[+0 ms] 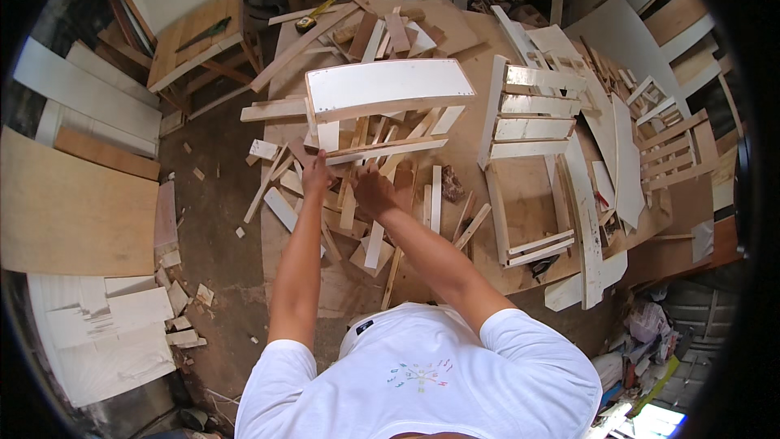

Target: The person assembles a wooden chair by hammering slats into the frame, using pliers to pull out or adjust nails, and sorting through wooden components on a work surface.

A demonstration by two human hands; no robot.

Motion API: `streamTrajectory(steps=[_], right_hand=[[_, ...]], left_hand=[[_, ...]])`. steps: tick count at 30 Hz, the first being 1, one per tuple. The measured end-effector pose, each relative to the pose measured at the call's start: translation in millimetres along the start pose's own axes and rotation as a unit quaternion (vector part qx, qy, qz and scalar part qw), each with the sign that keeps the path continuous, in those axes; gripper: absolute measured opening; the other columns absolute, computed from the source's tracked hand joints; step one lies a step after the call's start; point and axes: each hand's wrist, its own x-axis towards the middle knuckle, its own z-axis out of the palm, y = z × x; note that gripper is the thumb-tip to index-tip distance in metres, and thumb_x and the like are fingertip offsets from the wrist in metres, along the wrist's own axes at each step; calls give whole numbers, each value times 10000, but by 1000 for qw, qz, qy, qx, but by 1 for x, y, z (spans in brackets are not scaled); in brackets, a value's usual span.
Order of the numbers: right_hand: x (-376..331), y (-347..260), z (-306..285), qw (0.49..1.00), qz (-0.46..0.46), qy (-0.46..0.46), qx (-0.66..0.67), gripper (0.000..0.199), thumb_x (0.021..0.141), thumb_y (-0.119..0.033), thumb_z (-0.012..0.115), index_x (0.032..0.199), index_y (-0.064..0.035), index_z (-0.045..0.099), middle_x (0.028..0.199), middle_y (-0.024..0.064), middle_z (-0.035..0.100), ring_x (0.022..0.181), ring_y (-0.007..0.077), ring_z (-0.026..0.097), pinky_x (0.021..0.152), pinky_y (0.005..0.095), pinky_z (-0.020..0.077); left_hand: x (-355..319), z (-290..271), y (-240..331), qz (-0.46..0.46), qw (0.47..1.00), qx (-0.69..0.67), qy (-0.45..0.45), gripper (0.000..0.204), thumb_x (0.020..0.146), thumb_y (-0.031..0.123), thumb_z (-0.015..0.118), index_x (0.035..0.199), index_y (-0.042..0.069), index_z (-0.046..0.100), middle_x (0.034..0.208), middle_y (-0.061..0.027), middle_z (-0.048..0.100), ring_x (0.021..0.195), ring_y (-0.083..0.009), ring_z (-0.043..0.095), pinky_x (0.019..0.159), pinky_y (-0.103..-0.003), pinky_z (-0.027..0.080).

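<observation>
One slim, white-edged wooden strip [406, 147]

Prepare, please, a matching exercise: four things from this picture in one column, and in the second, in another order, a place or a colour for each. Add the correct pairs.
Things
1. narrow wooden strip
2. tape measure
3. white-slatted frame
4. green-handled tool

Places or colours
A. right of the right hand
B. on the small wooden table
C. left end at the left hand
D. yellow and black

Pairs: 1-C, 2-D, 3-A, 4-B
</observation>
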Motion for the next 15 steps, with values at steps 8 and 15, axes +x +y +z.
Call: streamTrajectory(steps=[8,15], right_hand=[[17,22,5,999,-32,10,13,293,919,-225,669,1177,-85,673,1126,245,674,975,420,712,862,510,574],[-42,34,-16,993,1,-35,117,251,841,-216,712,1037,-62,743,864,204,744,843,315,738,807,411,581]], left_hand=[[-103,-10,-48,94,986,60,123,448,1015,397,635,1236,12,692,1056,-75,691,866,-159,629,693,-284,525],[-248,-4,-52,48,994,-37,94,319,1026,285,642,1191,23,721,900,14,644,720,-67,523,611,-238,433]])
